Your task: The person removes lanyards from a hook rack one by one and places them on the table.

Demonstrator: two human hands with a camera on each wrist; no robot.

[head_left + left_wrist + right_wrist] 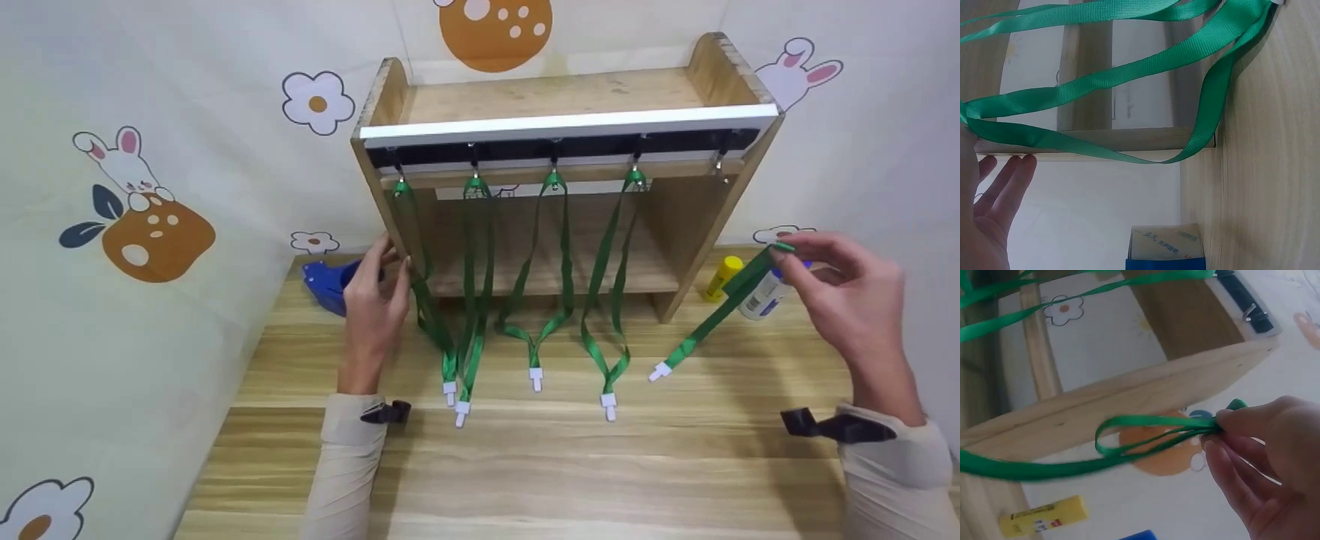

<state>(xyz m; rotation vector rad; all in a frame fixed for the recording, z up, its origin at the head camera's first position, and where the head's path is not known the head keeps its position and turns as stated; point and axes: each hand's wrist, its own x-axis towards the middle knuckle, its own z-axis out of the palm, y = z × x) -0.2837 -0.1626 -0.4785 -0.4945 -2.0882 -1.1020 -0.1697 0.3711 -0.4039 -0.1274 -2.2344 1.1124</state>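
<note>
"Holding what?"
"In the right hand (844, 281), pinched: a green lanyard (712, 319), right of the wooden shelf (514, 225). Left hand (375, 296) loosely spread at the opposite side."
"Step and next move?"
"Probably hanging; calls for bringing it to the bare far-right hook (720, 166)."
"Surroundings?"
"Wood-grain desk (600, 480) below, rabbit-print backdrop (247, 150) behind."

No word can be read with certainty — the tape roll (1154, 243) bears slanted blue Chinese characters, too faint to make out; the yellow glue stick (1044, 516) carries small blurred print with a red mark — and the white bottle (759, 298) shows a dark, barcode-like patch
</note>
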